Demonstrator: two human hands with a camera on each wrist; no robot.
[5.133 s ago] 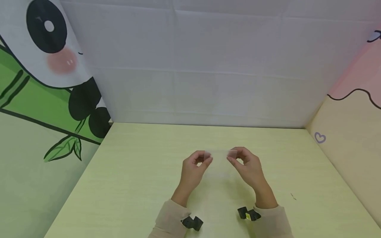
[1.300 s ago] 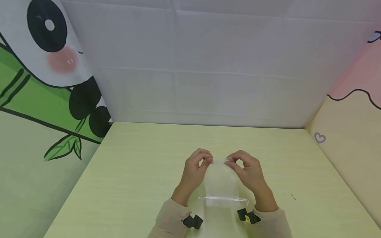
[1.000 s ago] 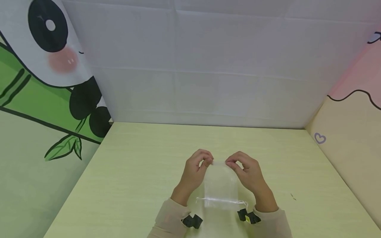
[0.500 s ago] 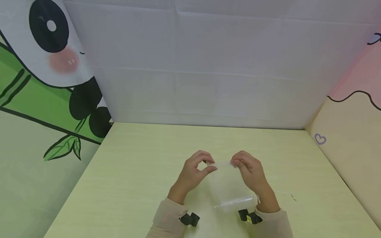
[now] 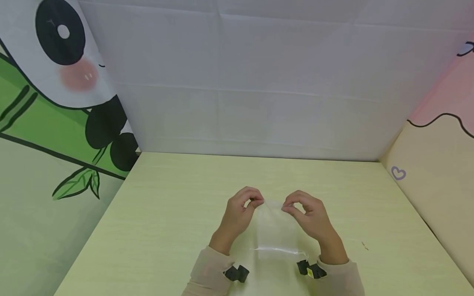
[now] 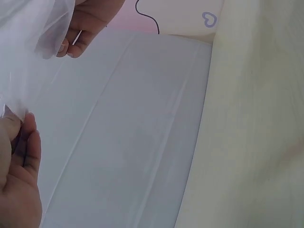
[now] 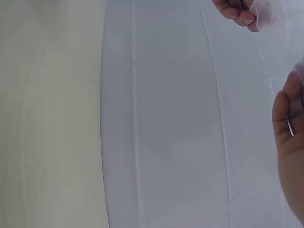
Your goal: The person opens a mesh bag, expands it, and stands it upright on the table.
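A sheer white drawstring bag (image 5: 277,232) hangs between the two hands above the table, its thin white cord (image 5: 275,250) running across the lower part with loose ends at the sides. My left hand (image 5: 238,211) pinches one upper corner between thumb and fingers. At the other upper corner, my right hand (image 5: 310,213) pinches the fabric the same way. Gathered, see-through cloth of the bag (image 6: 28,61) stretches between both hands in the left wrist view. In the right wrist view the right fingertips are partly cut off by the frame edge.
The pale wood-grain table (image 5: 177,213) fills the space beneath the hands. A white creased sheet (image 5: 240,82) stands along its back, with painted walls at left and right. A tiny dark scrap (image 5: 365,245) lies to the right.
Half a second ago the bag was swung right and the left thumb stood apart from its fingers; now the bag hangs straight and the left hand pinches it. Earlier the cord was not visible.
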